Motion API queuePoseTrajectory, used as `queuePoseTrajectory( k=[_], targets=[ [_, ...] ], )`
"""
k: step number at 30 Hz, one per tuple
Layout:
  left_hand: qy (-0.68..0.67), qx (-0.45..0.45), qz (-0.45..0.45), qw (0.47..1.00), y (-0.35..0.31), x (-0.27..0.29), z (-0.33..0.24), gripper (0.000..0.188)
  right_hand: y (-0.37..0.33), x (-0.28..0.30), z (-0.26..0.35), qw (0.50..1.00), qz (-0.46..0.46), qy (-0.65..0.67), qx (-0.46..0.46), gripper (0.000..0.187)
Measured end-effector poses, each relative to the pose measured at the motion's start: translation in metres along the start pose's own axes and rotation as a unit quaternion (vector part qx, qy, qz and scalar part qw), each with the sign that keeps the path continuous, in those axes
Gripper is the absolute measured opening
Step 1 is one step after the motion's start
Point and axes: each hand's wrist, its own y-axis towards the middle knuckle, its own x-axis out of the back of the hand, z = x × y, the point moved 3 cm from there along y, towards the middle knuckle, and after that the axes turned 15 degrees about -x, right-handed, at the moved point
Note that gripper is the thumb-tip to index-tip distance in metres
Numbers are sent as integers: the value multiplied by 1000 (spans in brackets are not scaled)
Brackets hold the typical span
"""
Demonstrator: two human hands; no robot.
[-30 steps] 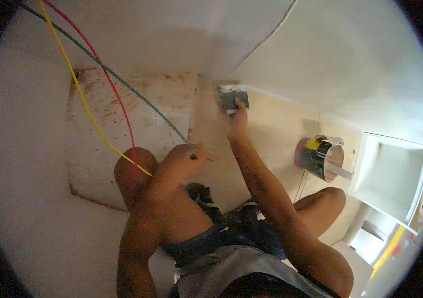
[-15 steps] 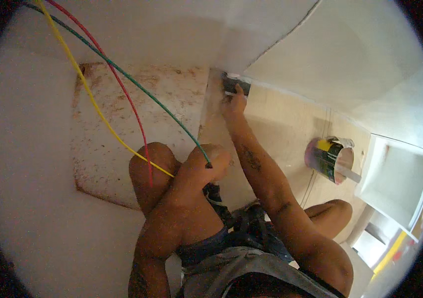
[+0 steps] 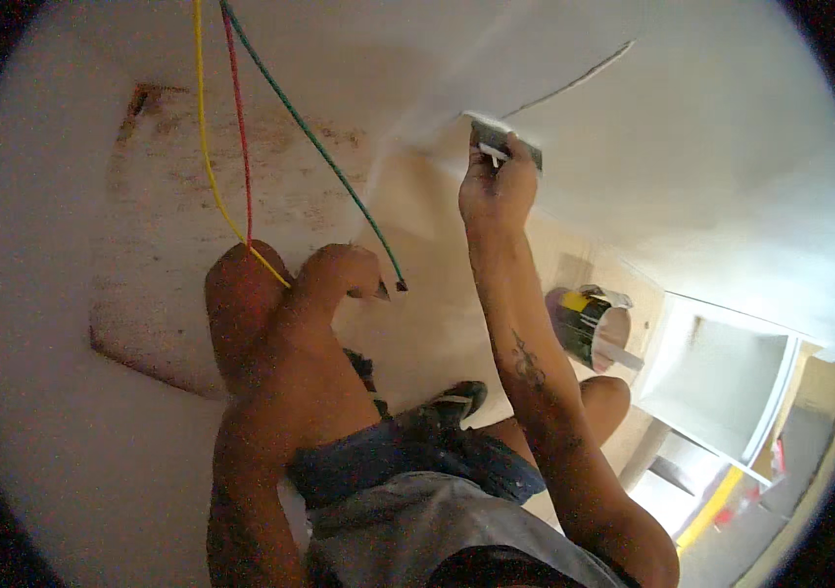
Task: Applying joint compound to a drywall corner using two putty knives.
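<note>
My right hand (image 3: 499, 191) is closed round a putty knife (image 3: 527, 152), a flat dark rectangular blade with white filler along its edge. The blade is up against the pale wall, close to the corner and just below a ragged crack (image 3: 574, 78). Near my bent knee (image 3: 244, 294), my left hand (image 3: 347, 269) is curled shut. A small dark pointed piece (image 3: 382, 291) sticks out from its fingers; the rest of it is hidden. The loose end of a green cable (image 3: 339, 171) hangs just beside that hand.
Red (image 3: 241, 147) and yellow (image 3: 204, 147) cables hang in front of a stained, rough board (image 3: 153, 225) at left. A bucket (image 3: 574, 328) with a pale stick (image 3: 621, 358) in it stands on the floor at right. Beyond it is a white open box-like unit (image 3: 716, 372).
My right hand has lifted the putty knife from the low corner, up and to the right onto the wall. The view has shifted, and the cables appear in a different place.
</note>
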Motion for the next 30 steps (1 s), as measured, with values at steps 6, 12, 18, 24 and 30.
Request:
queuePoseTrajectory(
  k=[6, 12, 18, 24, 30],
  targets=[
    [16, -71, 90, 993, 51, -1, 19, 29, -57, -66, 79, 998, 64, -10, -14, 30],
    [-147, -10, 3, 989, 40, 26, -18, 34, -134, -121, 137, 687, -24, -682, 250, 58],
    [-74, -239, -96, 963, 31, 69, -45, 40, -152, -131, 143, 502, -97, -755, 410, 50],
    [-706, -332, -229, 582, 27, 72, -45, 42, -152, -59, 122, 902, 80, -338, 257, 24],
    [-822, -366, -281, 334, -27, 64, -116, 29, -178, 13, 146, 690, 164, -508, 488, 37]
  ],
)
